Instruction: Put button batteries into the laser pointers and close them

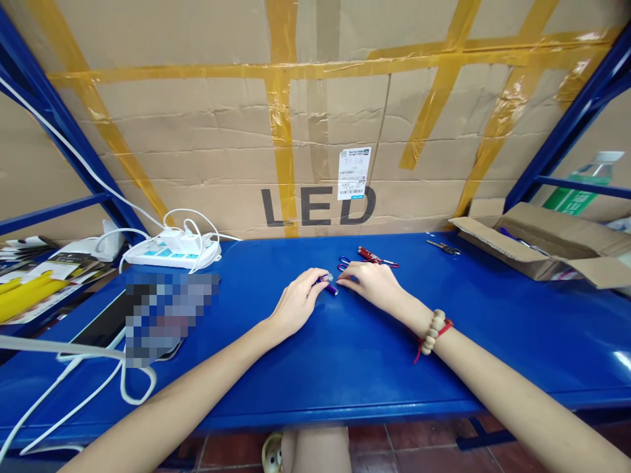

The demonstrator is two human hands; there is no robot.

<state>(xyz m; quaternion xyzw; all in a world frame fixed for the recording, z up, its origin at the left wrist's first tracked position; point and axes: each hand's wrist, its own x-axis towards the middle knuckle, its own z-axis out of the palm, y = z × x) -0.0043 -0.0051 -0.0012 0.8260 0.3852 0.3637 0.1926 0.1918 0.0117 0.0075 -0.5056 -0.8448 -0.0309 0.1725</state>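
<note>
My left hand [296,303] is closed on a small blue metal cylinder [332,289], which pokes out past the fingertips. A silvery, clear-looking piece [325,278] shows at the same fingertips. Just to the right, my right hand [372,284] hovers low over the table with thumb and fingers pinched; whatever is between them, if anything, is hidden. Behind its fingers lies a blue carabiner-like clip [343,261], partly covered. Beyond the knuckles a red metal cylinder with a clip [369,255] rests on the table.
A blue table [444,368] backs onto a taped cardboard box [221,144]. On the left are a white power strip [172,253], cables and a phone [106,322] beside a blurred patch. Keys [444,247] and an open carton [522,243] lie right, near a green-labelled bottle [579,187].
</note>
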